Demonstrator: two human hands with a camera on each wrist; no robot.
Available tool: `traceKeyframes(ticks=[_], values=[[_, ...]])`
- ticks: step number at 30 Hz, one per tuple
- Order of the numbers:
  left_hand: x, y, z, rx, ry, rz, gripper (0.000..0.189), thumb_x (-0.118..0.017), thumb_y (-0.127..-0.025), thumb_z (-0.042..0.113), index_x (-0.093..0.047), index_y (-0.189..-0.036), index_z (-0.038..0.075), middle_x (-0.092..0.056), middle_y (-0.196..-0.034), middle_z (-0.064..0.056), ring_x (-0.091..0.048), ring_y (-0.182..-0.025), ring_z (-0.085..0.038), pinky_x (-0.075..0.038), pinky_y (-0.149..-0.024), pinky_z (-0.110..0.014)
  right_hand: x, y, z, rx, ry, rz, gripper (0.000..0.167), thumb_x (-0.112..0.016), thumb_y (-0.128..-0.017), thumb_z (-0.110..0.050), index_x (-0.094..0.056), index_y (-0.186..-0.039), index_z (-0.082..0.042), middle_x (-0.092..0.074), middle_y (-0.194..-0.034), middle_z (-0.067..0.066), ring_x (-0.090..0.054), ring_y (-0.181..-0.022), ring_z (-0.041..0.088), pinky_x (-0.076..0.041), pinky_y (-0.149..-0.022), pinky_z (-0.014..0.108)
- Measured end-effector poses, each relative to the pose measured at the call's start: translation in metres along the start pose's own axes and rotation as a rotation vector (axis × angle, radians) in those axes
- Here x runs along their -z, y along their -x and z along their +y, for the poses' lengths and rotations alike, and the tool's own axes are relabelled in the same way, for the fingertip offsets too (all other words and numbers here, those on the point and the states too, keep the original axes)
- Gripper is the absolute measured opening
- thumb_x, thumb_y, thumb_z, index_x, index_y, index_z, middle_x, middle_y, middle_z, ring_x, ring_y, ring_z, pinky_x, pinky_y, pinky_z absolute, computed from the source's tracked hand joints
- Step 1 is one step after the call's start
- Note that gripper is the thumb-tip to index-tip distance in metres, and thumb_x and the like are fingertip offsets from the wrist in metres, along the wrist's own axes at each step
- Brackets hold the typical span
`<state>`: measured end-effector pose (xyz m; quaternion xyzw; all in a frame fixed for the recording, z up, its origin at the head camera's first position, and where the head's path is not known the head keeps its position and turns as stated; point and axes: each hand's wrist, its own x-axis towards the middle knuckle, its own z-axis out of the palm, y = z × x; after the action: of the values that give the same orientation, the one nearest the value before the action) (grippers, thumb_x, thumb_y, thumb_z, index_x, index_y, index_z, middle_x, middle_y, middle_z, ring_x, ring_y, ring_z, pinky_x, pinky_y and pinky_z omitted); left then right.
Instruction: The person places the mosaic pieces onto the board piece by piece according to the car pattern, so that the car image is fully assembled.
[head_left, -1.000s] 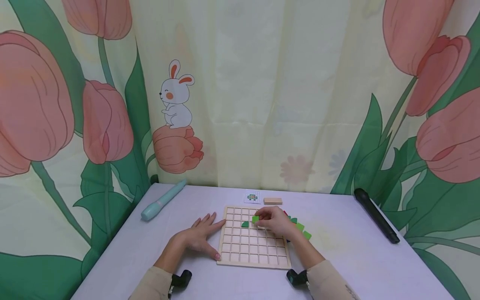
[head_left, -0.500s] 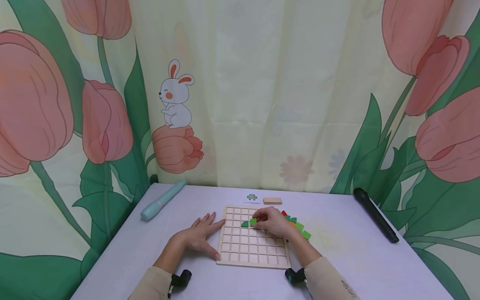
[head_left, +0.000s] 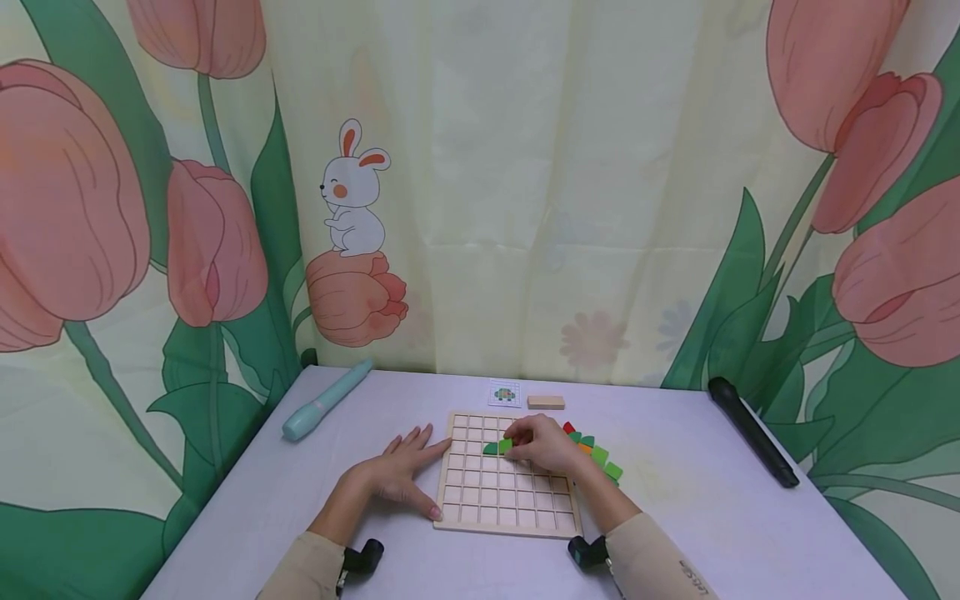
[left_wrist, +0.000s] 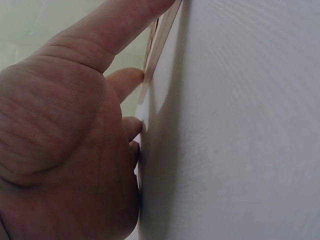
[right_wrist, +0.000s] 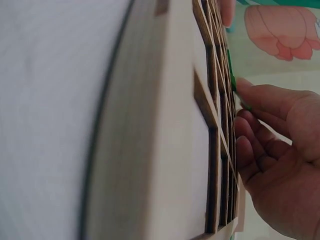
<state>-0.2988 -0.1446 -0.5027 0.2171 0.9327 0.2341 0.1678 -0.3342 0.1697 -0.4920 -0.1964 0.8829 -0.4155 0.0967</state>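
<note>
Right grip (head_left: 546,442); green tile (head_left: 505,446) at fingertips (head_left: 513,454)

The right hand (head_left: 546,443) hides part of the grid board (head_left: 498,498). Detail on the card (head_left: 505,393) is too small to tell.

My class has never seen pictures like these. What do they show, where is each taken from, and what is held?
No machine here: a person works bare-handed. The wide picture comes from the head, the close ones from the left and right wrists. On the table lies a wooden grid board, with coloured pieces to its right and a picture card and wooden block beyond it. The left hand touches the board's left edge. The right hand pinches a bright green square beside a darker green piece.
</note>
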Motion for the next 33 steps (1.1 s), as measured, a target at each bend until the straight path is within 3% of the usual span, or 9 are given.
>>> traceKeyframes(ticks=[13, 24, 33], values=[[0.002, 0.002, 0.001, -0.006, -0.001, 0.000, 0.120, -0.090, -0.064, 0.066, -0.033, -0.164, 0.031, -0.010, -0.176, -0.015, -0.002, -0.164, -0.035, -0.004, -0.130, -0.060, -0.002, 0.000, 0.002, 0.009, 0.014, 0.022, 0.027, -0.083, -0.088, -0.013, -0.077, -0.113, -0.006, -0.068, -0.100, 0.004, -0.058, -0.088, 0.018, -0.050, -0.075, 0.027], [0.002, 0.003, 0.003, -0.001, 0.014, -0.007, 0.120, -0.090, -0.064, 0.065, -0.033, -0.164, 0.031, -0.009, -0.176, -0.014, -0.001, -0.164, -0.034, -0.003, -0.130, -0.060, 0.006, 0.004, 0.001, 0.101, -0.024, 0.209, 0.031, -0.078, -0.094, -0.015, -0.073, -0.121, -0.001, -0.072, -0.110, 0.014, -0.061, -0.088, 0.015, -0.051, -0.071, 0.025], [0.002, 0.002, 0.002, 0.011, 0.004, -0.003, 0.121, -0.090, -0.064, 0.066, -0.033, -0.164, 0.032, -0.009, -0.176, -0.013, -0.001, -0.164, -0.034, -0.003, -0.131, -0.059, 0.028, 0.009, 0.003, 0.018, -0.041, 0.298, 0.040, -0.078, -0.095, -0.019, -0.068, -0.133, -0.008, -0.067, -0.125, 0.017, -0.058, -0.095, 0.021, -0.051, -0.073, 0.029]])
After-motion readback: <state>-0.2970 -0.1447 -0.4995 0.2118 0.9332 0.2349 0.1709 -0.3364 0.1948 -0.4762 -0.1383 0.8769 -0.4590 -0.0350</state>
